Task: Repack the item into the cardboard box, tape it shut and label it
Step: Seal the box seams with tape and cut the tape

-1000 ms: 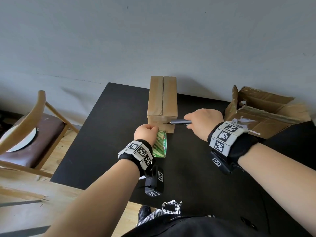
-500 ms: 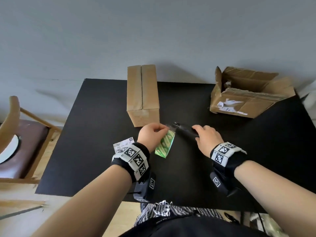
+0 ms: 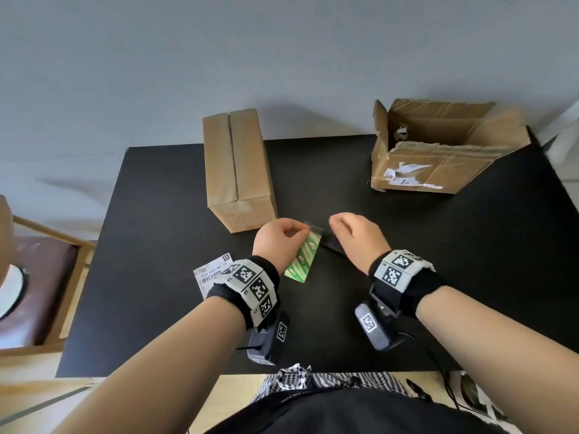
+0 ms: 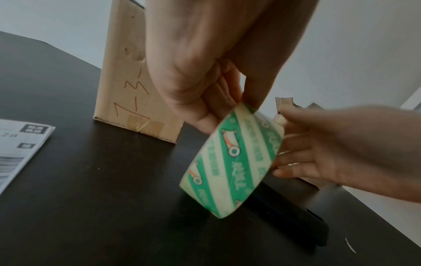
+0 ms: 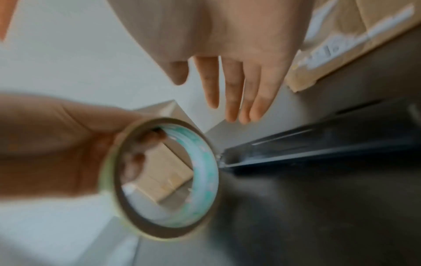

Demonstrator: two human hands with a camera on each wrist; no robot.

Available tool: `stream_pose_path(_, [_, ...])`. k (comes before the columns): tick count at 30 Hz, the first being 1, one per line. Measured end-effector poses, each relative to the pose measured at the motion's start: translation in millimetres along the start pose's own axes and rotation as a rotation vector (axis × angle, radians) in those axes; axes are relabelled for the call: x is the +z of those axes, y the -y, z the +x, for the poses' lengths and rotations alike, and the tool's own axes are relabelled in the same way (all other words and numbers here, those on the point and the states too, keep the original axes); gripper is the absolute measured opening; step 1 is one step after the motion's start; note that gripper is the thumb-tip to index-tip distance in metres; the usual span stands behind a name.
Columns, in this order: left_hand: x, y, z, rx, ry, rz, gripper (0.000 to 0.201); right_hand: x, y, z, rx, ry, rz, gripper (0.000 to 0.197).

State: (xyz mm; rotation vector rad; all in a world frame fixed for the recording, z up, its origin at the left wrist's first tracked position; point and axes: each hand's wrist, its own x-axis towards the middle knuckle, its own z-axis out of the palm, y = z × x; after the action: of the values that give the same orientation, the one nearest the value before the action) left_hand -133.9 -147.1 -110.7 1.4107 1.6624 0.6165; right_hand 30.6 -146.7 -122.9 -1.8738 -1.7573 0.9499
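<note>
My left hand (image 3: pixel 291 233) grips a green-and-white tape roll (image 3: pixel 302 261) and holds it tilted just above the black table (image 3: pixel 156 245); in the left wrist view its fingers (image 4: pixel 218 100) curl into the roll (image 4: pixel 234 162). A short loose end of clear tape (image 3: pixel 315 228) sticks up from the roll. My right hand (image 3: pixel 338 222) hovers beside the roll with straight fingers (image 5: pixel 227 100) and holds nothing. Below it a dark utility knife (image 5: pixel 318 149) lies on the table. The closed cardboard box (image 3: pixel 238 170) stands just behind my left hand.
An open, torn cardboard box (image 3: pixel 438 170) sits at the table's back right. A white printed label (image 3: pixel 213 274) lies left of my left wrist. A wooden chair (image 3: pixel 37 277) stands off the table's left edge. A grey wall runs behind the table.
My right hand has drawn the knife back from the box's near end, laid it on the table and let go. My left hand has tilted the tape roll up.
</note>
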Motion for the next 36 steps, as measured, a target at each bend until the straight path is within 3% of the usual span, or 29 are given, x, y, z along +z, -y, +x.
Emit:
stream_pose_path(3, [2.5,-2.6,-0.7,0.016,0.006,0.001,0.008,5.8,15.9,0.4,0.121,0.117,0.219,0.04])
stream_pose_path(5, [0.9,-4.4,-0.2,0.019,0.021,-0.012,0.012,10.5,18.0,0.7,0.159,0.118,0.318,0.04])
stream_pose_path(8, [-6.1,-9.9,-1.4,-0.005,0.111,0.011,0.054,13.6,16.8,1.8,0.188,0.07,0.382,0.025])
stream_pose_path(10, [-10.0,-10.8,-2.8,-0.002,0.143,0.067,0.068,15.0,15.6,2.6,0.201,0.088,0.421,0.02])
stream_pose_path(14, [-18.4,0.0,-9.9,0.092,0.145,0.284,0.064,19.8,12.5,7.8,0.23,0.1,0.435,0.015])
stream_pose_path(18, [-31.1,16.8,-23.5,0.222,0.162,0.825,0.05,23.5,16.9,9.6,0.195,0.082,0.316,0.01])
stream_pose_path(20, [-32.0,30.5,-29.5,0.26,0.272,1.026,0.05,26.0,24.7,9.2,0.171,0.076,0.29,0.016])
stream_pose_path(24, [-42.5,46.3,-30.9,0.117,0.314,0.833,0.04,28.9,49.2,11.5,0.028,0.083,0.151,0.028])
stream_pose_path(26, [-52.5,47.6,-32.1,0.117,0.222,0.751,0.034,29.6,62.6,15.5,-0.063,0.067,0.095,0.039])
stream_pose_path(30, [-82.7,45.8,-26.2,0.259,-0.399,0.483,0.021,34.4,88.9,29.4,-0.315,-0.044,-0.002,0.054])
stream_pose_path(31, [-90.4,44.4,-20.8,0.282,-0.489,0.443,0.023,36.8,95.1,33.6,-0.366,-0.059,-0.066,0.054])
stream_pose_path(32, [-97.8,41.8,-15.0,0.288,-0.503,0.432,0.028,39.7,101.5,36.9,-0.405,-0.069,-0.123,0.053])
stream_pose_path(36, [-114.2,32.2,10.9,0.289,-0.246,0.558,0.045,52.8,117.3,45.6,-0.496,-0.083,-0.236,0.048])
